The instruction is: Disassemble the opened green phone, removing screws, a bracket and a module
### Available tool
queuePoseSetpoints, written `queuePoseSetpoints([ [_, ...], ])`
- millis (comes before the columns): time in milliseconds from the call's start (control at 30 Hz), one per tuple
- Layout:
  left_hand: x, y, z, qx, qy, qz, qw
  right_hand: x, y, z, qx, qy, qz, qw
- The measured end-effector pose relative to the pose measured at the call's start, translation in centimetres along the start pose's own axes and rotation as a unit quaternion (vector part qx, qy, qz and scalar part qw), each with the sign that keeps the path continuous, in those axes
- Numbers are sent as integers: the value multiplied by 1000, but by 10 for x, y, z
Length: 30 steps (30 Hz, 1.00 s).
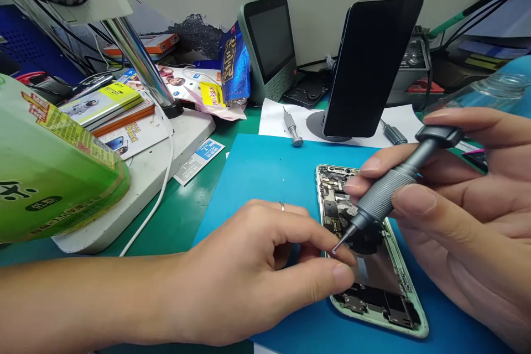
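Note:
My right hand (pixel 456 204) is wrapped round a grey precision screwdriver (pixel 384 193), with a finger on its cap. The screwdriver slants down to the left, and a tiny shiny speck, perhaps a screw, shows at its tip. That tip meets the index finger of my left hand (pixel 265 271). Thumb and index of that hand come together in a pinch; whatever lies between them is too small to make out. Beneath both hands lies an opened phone (pixel 385 321) with a pale green frame, its boards and inner parts exposed. The hands hide part of its middle.
Under the phone is a blue mat (pixel 265 171). Behind it stand a tablet-like screen on a stand (pixel 373 66) and a smart display (pixel 267 38). Another screwdriver (pixel 292 127) lies on white paper. At left are a green bag (pixel 53 177) and a white stand base (pixel 182 138).

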<state>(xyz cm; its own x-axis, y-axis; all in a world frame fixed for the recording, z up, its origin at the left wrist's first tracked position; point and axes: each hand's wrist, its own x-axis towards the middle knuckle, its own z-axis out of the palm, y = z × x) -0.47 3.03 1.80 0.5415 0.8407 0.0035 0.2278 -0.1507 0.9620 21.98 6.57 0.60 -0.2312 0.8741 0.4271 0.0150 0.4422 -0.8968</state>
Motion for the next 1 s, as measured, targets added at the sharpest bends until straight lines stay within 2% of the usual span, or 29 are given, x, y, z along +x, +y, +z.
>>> queuePoseSetpoints([
  [533,3,0,1,33,12,17,999,-1,-2,0,-39,11,-26,999],
  [1000,0,0,3,29,36,-2,999,-3,-9,4,-69,17,-31,997],
])
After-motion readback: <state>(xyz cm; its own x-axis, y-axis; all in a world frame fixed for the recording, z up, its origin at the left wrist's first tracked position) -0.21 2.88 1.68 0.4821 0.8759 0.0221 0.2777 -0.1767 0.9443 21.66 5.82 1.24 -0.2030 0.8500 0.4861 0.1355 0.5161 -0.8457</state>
